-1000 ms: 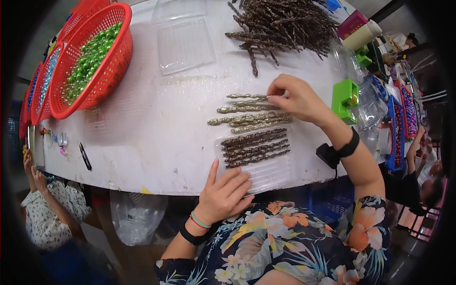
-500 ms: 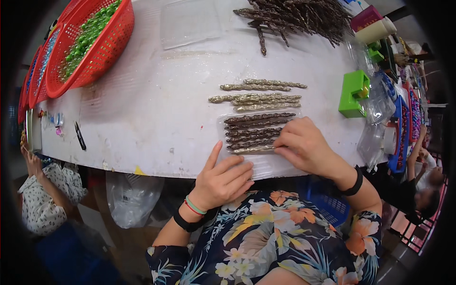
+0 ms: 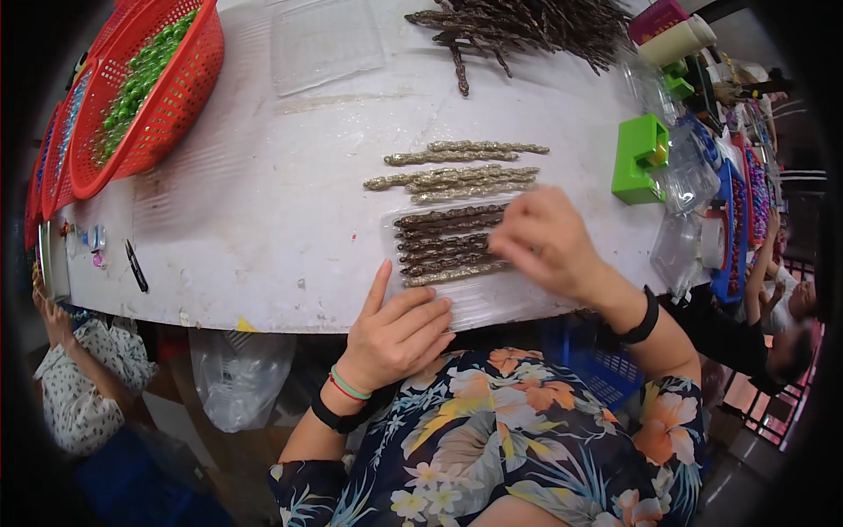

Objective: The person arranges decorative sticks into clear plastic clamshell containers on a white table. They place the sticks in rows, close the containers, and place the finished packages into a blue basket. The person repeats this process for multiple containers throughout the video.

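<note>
A clear ridged plastic tray (image 3: 474,303) lies near the table's front edge. Several dark brown, twisted bead-like strands (image 3: 443,239) are laid side by side in it, with a pale gold strand (image 3: 452,273) nearest me. My left hand (image 3: 399,338) rests at the tray's left front corner, fingers stretched and thumb raised apart. Over the tray's right end is my right hand (image 3: 551,246), its fingers curled and smeared by motion; whether they hold anything does not show. Just beyond the tray, loose pale gold strands (image 3: 461,181) lie in two groups on the table.
A large pile of dark strands (image 3: 536,31) lies at the back. Red baskets (image 3: 167,123), one with green beads, stand at left. A green dispenser-like block (image 3: 639,158) and clear plastic packaging (image 3: 680,250) are at right. A pen (image 3: 136,266) and a flat clear tray (image 3: 327,44) lie leftward.
My right hand has lifted off the pale gold strand's end and moved slightly up the view. My left hand stays at the tray's corner. The whole view has shifted a little.
</note>
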The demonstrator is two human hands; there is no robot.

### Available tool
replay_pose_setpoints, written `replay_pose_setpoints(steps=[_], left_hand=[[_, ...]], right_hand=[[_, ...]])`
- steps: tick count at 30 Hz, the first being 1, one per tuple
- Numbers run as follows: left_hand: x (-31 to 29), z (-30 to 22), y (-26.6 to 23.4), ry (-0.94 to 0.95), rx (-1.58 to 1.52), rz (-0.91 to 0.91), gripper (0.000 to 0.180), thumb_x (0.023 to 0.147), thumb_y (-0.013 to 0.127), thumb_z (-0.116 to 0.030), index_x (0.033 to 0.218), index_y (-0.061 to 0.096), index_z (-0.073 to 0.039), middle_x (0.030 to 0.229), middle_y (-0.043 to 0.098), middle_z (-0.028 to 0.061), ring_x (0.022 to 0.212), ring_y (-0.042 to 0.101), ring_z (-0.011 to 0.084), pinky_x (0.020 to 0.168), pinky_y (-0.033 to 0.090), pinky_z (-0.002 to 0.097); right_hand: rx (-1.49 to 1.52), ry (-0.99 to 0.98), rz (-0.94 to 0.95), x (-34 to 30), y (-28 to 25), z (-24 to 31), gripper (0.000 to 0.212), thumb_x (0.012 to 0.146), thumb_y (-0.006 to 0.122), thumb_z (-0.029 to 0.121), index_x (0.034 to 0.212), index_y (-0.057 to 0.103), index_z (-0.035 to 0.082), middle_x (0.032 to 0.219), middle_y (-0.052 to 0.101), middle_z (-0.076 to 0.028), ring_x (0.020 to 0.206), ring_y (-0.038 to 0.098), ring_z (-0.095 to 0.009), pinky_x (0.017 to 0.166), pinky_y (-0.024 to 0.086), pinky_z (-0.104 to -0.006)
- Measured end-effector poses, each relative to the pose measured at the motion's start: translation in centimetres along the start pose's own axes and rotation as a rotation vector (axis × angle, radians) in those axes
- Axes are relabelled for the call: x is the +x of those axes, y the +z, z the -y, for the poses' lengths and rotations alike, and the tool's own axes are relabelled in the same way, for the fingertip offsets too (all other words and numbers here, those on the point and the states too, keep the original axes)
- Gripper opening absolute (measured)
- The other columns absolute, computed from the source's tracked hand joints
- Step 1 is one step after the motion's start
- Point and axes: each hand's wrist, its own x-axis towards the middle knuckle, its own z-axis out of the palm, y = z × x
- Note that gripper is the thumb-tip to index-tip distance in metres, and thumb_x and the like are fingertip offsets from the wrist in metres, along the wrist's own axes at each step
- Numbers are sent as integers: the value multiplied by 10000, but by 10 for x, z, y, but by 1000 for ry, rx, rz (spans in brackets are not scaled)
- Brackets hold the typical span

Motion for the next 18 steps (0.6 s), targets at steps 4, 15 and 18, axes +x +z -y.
replay_pose_setpoints(steps=[4, 15, 18], left_hand=[[0, 0, -2, 4, -4, 8, 192, 748, 811, -192, 922, 765, -126, 1033, 735, -24, 1035, 665, 184, 1203, 268, 602], [0, 2, 1, 35, 8, -12, 179, 760, 800, -173, 929, 768, -124, 1041, 737, -18, 1040, 665, 202, 1182, 320, 564], [-2, 3, 2, 54, 3, -27, 185, 754, 805, -169, 929, 769, -123, 1025, 734, -14, 1020, 663, 200, 1173, 343, 551]], right_hand=[[-100, 84, -25, 26, -4, -32, 75, 797, 745, 119, 851, 699, 94, 892, 609, -57, 887, 593, -276, 800, 437, -403], [-130, 79, 154, 34, -23, -44, 64, 816, 725, 113, 849, 676, 89, 881, 606, -69, 898, 593, -277, 807, 434, -395], [-88, 72, 51, 26, -29, -32, 95, 819, 724, 105, 855, 640, 81, 869, 599, -75, 880, 587, -277, 790, 422, -389]])
